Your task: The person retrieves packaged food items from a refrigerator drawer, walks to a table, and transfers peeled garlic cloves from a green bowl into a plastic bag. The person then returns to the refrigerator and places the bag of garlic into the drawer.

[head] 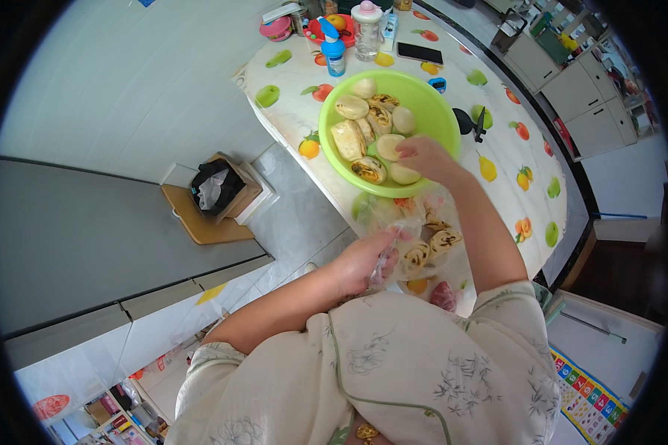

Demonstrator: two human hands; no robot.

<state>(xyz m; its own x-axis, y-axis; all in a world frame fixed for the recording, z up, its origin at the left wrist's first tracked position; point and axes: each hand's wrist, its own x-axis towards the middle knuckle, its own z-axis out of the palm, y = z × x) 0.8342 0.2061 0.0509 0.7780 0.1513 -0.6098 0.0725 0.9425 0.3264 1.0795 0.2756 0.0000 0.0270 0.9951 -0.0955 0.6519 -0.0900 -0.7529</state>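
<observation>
My left hand (376, 258) grips the gathered edge of a clear plastic bag (412, 222). Inside the bag are several rolled buns with dark filling (445, 240), lying at the table's near edge. Just beyond it stands a light-green plastic bowl (437, 105) of plain white buns (352, 107) and filled rolls (348, 140). My right hand (423, 158) reaches over the bowl's near right rim, fingertips at a pale round bun (389, 147). Whether the fingers grip that bun is unclear. Another white bun (404, 173) sits below this hand, partly covered.
On the fruit-print tablecloth (495, 194) stand a blue pump bottle (333, 53), a clear bottle with a pink cap (367, 33) and a red fruit dish (345, 36). A smartphone (420, 53) and a black folding stand (470, 123) lie beyond the bowl. A lined bin (218, 189) is left.
</observation>
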